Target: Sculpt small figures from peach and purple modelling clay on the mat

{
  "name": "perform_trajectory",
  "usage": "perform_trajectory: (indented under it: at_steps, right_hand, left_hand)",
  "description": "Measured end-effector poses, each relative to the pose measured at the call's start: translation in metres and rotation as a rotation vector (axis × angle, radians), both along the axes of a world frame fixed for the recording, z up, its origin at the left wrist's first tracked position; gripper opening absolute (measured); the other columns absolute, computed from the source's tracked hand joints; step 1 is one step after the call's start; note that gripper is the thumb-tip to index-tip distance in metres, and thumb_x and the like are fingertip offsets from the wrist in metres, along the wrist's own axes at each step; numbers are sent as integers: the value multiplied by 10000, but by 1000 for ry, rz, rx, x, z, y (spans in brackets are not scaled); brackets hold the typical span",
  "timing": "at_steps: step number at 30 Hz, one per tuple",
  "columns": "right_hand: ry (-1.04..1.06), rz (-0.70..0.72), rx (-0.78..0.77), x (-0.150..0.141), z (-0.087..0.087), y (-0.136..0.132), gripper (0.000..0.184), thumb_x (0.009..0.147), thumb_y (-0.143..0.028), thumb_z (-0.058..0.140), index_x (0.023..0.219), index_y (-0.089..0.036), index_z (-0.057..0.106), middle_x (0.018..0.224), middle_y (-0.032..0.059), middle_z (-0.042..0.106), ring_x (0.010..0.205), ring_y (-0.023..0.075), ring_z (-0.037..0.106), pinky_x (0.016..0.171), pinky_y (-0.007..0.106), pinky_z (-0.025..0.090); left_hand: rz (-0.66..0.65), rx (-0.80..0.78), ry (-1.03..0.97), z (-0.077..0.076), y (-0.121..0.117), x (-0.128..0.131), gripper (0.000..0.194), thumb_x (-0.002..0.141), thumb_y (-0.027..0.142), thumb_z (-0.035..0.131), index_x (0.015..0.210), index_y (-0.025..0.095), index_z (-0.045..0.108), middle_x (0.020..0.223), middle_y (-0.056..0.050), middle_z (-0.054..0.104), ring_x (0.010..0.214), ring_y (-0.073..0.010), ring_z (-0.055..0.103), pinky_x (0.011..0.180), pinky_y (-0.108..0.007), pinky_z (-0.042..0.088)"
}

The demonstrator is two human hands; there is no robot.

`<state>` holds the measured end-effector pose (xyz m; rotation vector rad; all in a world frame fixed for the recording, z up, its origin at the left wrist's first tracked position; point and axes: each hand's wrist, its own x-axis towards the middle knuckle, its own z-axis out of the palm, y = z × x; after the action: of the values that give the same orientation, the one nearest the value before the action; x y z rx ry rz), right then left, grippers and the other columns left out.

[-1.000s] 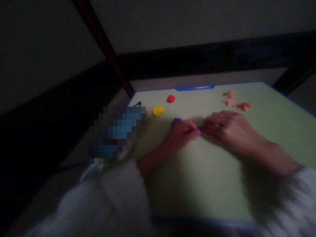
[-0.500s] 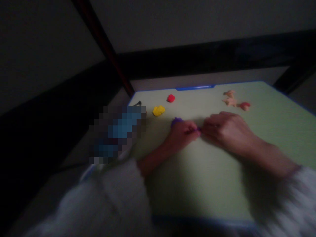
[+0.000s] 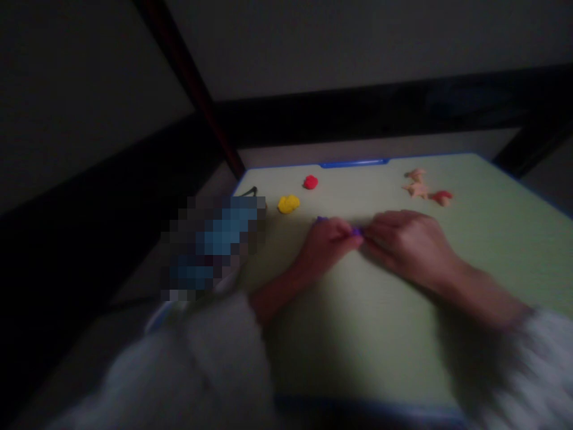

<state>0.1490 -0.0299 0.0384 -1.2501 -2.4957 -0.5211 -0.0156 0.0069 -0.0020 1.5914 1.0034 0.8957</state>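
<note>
My left hand (image 3: 326, 242) is closed, thumb and fingers pinching a small piece of purple modelling clay (image 3: 357, 231). Fingertips of my right hand (image 3: 407, 242) press together at the other end of that piece, so the two hands nearly meet over the table. Just behind my left hand, a larger purple clay lump (image 3: 321, 220) shows only its top edge. Beyond the hands lie a yellow clay lump (image 3: 289, 204) and a smaller red clay lump (image 3: 310, 182). The picture is dim and a little blurred.
Several peach clay shapes (image 3: 417, 189), one with a red top (image 3: 443, 197), lie at the back right of the pale green table (image 3: 367, 346), which has a blue rim and a blue handle-like strip (image 3: 355, 163). A pixelated blue item (image 3: 228, 233) is at the left edge.
The purple piece shows more between my fingertips. My left hand now covers more of the purple lump behind it. The view has shifted slightly; the other clay lies as before.
</note>
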Motion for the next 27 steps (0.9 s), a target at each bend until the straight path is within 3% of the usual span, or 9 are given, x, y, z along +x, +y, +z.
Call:
perform_trajectory:
  at_steps: [6,11,18,27]
  right_hand:
    - [39,5,12,5,-2,4,223,841,-228,483,692,-154,631,606,34,584,550,143,505,527,273,245]
    - [84,36,18,10,1,6,221,872,-227,465,791,-149,656,714,48,622,618,147,541,564,259,293]
    - [18,78,3,8,0,4,218,867,-239,491,766,-159,667,666,34,603,589,154,529,562,268,290]
    - [-23,88,26,6,1,4,232,852,-223,501,737,-169,695,636,37,609,562,147,492,559,281,256]
  left_hand:
    - [66,-115,-168,4,-3,-2,177,679,289,639,746,145,559,675,-5,640,628,-97,580,563,-212,418]
    - [2,-84,-139,4,-2,-3,161,704,287,623,748,137,584,660,-3,634,611,-88,571,553,-205,407]
    - [-82,50,3,0,1,-3,118,716,257,598,738,144,620,663,6,623,646,-101,585,547,-202,404]
    - [-11,51,-90,-1,-1,-1,81,682,185,634,729,144,582,617,14,598,606,-84,572,587,-209,449]
